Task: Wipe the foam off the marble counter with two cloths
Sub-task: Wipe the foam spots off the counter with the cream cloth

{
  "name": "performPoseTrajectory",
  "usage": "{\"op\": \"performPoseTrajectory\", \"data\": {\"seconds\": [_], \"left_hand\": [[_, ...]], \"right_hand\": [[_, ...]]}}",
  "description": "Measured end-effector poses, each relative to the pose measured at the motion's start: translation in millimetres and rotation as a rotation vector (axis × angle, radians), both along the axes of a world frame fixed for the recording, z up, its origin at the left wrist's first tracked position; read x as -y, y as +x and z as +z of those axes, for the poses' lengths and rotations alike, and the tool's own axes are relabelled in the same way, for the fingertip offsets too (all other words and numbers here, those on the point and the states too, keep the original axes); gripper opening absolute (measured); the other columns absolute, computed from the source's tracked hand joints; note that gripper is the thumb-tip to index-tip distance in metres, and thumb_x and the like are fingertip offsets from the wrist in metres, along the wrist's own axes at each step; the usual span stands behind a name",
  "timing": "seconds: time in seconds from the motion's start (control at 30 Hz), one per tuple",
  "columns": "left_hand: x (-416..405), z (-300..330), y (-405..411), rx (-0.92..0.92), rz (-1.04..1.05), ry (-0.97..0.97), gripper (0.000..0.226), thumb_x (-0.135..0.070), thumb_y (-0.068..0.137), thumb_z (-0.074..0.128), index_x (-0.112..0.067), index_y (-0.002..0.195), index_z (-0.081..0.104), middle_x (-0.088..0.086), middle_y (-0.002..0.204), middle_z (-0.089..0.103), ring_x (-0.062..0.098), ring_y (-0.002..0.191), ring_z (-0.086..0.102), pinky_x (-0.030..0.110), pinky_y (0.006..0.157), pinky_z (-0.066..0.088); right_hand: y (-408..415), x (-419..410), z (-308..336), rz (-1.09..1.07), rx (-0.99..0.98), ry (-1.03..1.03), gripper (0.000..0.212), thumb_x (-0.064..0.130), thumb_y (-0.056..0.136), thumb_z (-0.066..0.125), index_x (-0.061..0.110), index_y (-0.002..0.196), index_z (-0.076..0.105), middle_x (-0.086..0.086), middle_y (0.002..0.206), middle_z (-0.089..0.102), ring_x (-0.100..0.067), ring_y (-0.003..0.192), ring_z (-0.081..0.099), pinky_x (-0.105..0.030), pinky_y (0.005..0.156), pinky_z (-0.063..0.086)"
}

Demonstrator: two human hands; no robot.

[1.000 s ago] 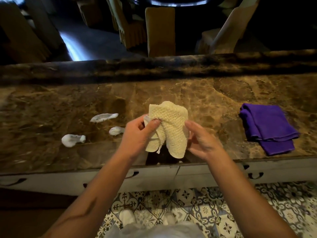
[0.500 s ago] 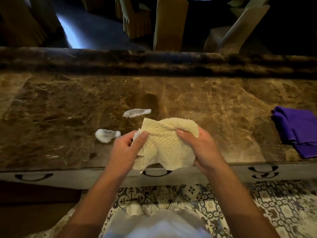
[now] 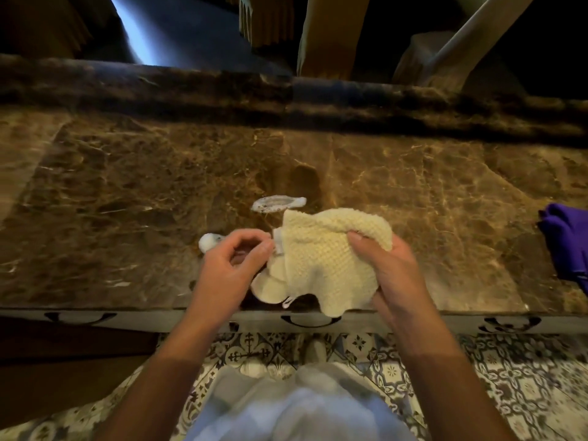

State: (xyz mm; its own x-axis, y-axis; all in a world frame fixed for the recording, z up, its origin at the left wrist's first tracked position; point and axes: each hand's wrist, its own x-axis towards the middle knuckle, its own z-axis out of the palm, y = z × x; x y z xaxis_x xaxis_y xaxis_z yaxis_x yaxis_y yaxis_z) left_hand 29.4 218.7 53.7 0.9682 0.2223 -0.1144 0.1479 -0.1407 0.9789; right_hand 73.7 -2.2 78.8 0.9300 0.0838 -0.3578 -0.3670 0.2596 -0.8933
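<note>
I hold a cream waffle-weave cloth [image 3: 321, 262] just above the front edge of the brown marble counter [image 3: 127, 192]. My right hand [image 3: 386, 275] grips its right side, thumb on top. My left hand [image 3: 232, 268] pinches its left edge by a small white tag. A flat white foam patch [image 3: 278, 203] lies just beyond the cloth. A second foam blob [image 3: 208, 241] peeks out at my left fingertips. A purple cloth [image 3: 568, 246] lies on the counter at the far right, partly cut off by the frame.
A raised marble ledge [image 3: 286, 97] runs along the counter's back. Chairs [image 3: 327, 36] stand beyond it in the dark. White drawers with dark handles [image 3: 310, 321] sit under the front edge. Patterned floor tiles [image 3: 525, 377] lie below.
The view has shifted left and closer, so the purple cloth slid to the right edge. My hands lowered the cream cloth toward the counter; my right hand closed over its right side.
</note>
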Motion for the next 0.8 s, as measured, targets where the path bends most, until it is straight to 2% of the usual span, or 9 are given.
{"op": "performPoseTrajectory", "data": {"seconds": [0.07, 0.17, 0.23, 0.37, 0.43, 0.53, 0.63, 0.7, 0.8], "left_hand": [[-19, -4, 16, 0.037, 0.022, 0.150, 0.016, -0.024, 0.097, 0.065, -0.023, 0.112, 0.072, -0.009, 0.107, 0.073, 0.002, 0.102, 0.067, 0.025, 0.089, 0.056], [-61, -16, 50, 0.081, 0.050, 0.451, 0.022, -0.029, 0.099, 0.061, -0.024, 0.120, 0.067, -0.007, 0.124, 0.065, 0.012, 0.118, 0.059, 0.039, 0.100, 0.050], [-93, -31, 79, 0.077, 0.023, 0.750, 0.032, -0.033, 0.098, 0.061, -0.020, 0.126, 0.065, 0.004, 0.137, 0.060, 0.022, 0.133, 0.050, 0.045, 0.112, 0.040], [-137, -62, 132, -0.050, -0.025, 1.069, 0.050, -0.040, 0.098, 0.059, -0.015, 0.140, 0.055, 0.013, 0.155, 0.046, 0.034, 0.152, 0.030, 0.056, 0.121, 0.025], [-150, -76, 148, -0.138, -0.043, 1.149, 0.056, -0.046, 0.100, 0.054, -0.016, 0.147, 0.049, 0.013, 0.161, 0.039, 0.036, 0.154, 0.023, 0.060, 0.122, 0.021], [-160, -91, 156, -0.213, -0.049, 1.161, 0.064, -0.056, 0.102, 0.041, -0.019, 0.154, 0.039, 0.013, 0.166, 0.030, 0.035, 0.156, 0.018, 0.058, 0.124, 0.015], [-160, -96, 158, -0.222, -0.041, 1.160, 0.067, -0.059, 0.103, 0.035, -0.020, 0.157, 0.032, 0.012, 0.169, 0.024, 0.033, 0.158, 0.014, 0.056, 0.125, 0.011], [-159, -96, 159, -0.230, -0.021, 1.172, 0.069, -0.060, 0.103, 0.034, -0.020, 0.158, 0.029, 0.013, 0.170, 0.020, 0.034, 0.158, 0.010, 0.055, 0.125, 0.009], [-158, -98, 160, -0.251, 0.002, 1.192, 0.070, -0.061, 0.102, 0.033, -0.022, 0.159, 0.028, 0.013, 0.170, 0.018, 0.034, 0.158, 0.009, 0.054, 0.126, 0.008]], "right_hand": [[18, 13, 12, -0.070, 0.076, -0.092, 0.021, 0.017, 0.086, 0.070, 0.023, 0.106, 0.071, 0.002, 0.100, 0.080, -0.020, 0.097, 0.076, -0.043, 0.086, 0.061], [50, 36, 23, -0.145, 0.275, -0.405, 0.014, 0.024, 0.094, 0.069, 0.038, 0.095, 0.068, 0.024, 0.088, 0.076, 0.002, 0.083, 0.073, -0.026, 0.073, 0.058], [70, 48, 15, -0.083, 0.441, -0.617, 0.016, 0.022, 0.094, 0.070, 0.037, 0.099, 0.068, 0.023, 0.089, 0.074, 0.006, 0.082, 0.068, -0.019, 0.069, 0.052], [93, 64, -47, 0.169, 0.484, -1.049, 0.027, 0.026, 0.094, 0.067, 0.022, 0.121, 0.067, -0.001, 0.113, 0.072, -0.024, 0.105, 0.066, -0.030, 0.079, 0.044], [84, 68, -76, 0.321, 0.437, -1.178, 0.038, 0.037, 0.095, 0.060, 0.017, 0.127, 0.065, -0.008, 0.128, 0.068, -0.030, 0.122, 0.060, -0.032, 0.092, 0.042], [62, 71, -86, 0.375, 0.503, -1.182, 0.048, 0.055, 0.096, 0.045, 0.024, 0.124, 0.068, -0.002, 0.142, 0.061, -0.023, 0.137, 0.049, -0.051, 0.112, 0.037], [56, 64, -85, 0.241, 0.614, -1.218, 0.053, 0.055, 0.100, 0.033, 0.025, 0.127, 0.067, -0.001, 0.151, 0.053, -0.023, 0.142, 0.041, -0.044, 0.114, 0.031], [65, 59, -99, 0.266, 0.582, -1.366, 0.053, 0.053, 0.101, 0.033, 0.027, 0.142, 0.055, -0.002, 0.162, 0.039, -0.027, 0.153, 0.026, -0.048, 0.120, 0.023], [87, 52, -122, 0.468, 0.488, -1.561, 0.063, 0.060, 0.101, 0.023, 0.033, 0.158, 0.026, -0.003, 0.171, 0.017, -0.030, 0.158, 0.005, -0.056, 0.125, 0.008]]}}
